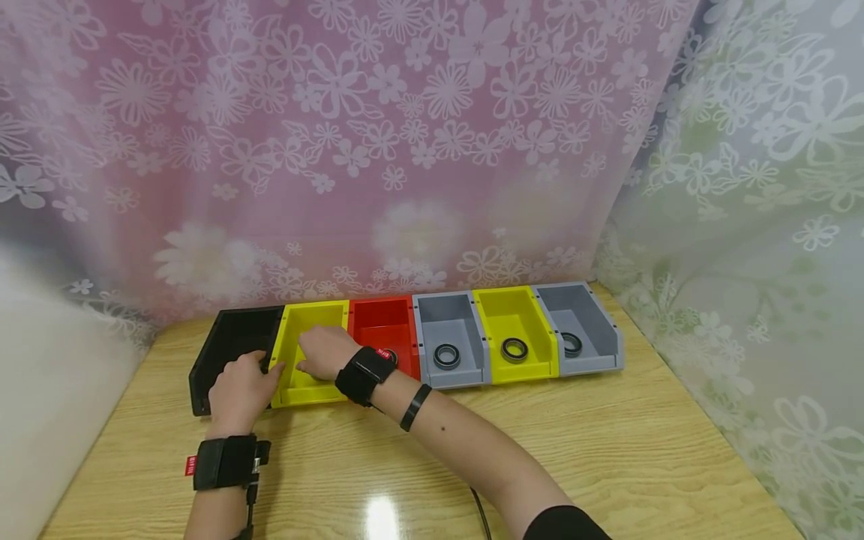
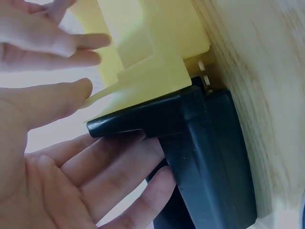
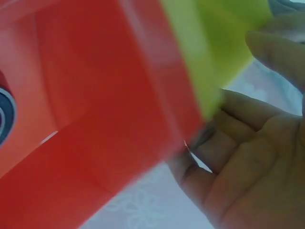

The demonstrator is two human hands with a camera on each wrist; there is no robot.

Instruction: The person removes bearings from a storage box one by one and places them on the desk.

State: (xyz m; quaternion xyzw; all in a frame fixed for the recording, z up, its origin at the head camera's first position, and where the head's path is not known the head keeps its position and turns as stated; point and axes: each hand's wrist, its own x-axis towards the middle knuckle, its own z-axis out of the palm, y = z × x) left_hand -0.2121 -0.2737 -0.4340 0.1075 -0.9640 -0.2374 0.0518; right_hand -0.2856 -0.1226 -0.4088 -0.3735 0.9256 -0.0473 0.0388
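Observation:
My left hand (image 1: 241,390) straddles the side walls where the black bin (image 2: 209,157) meets the left yellow bin (image 2: 157,71). Its thumb lies along the yellow wall, and its fingers reach inside the black bin, pinching the walls between them. Over the same yellow bin, my right hand (image 1: 328,352) bends downward. In the right wrist view its thumb stands apart from the fingers, whose tips are hidden behind the red and yellow walls. I cannot tell whether these fingers hold anything. The red bin (image 3: 95,95) beside them contains a ball bearing (image 3: 5,114), partly cut off.
To the right stand a grey bin (image 1: 448,307), a second yellow bin (image 1: 509,304) and another grey bin (image 1: 570,300), each with one bearing inside. The row rests on a wooden table (image 1: 418,465) before a floral curtain (image 1: 378,150). A thin cable (image 1: 481,514) lies near the front.

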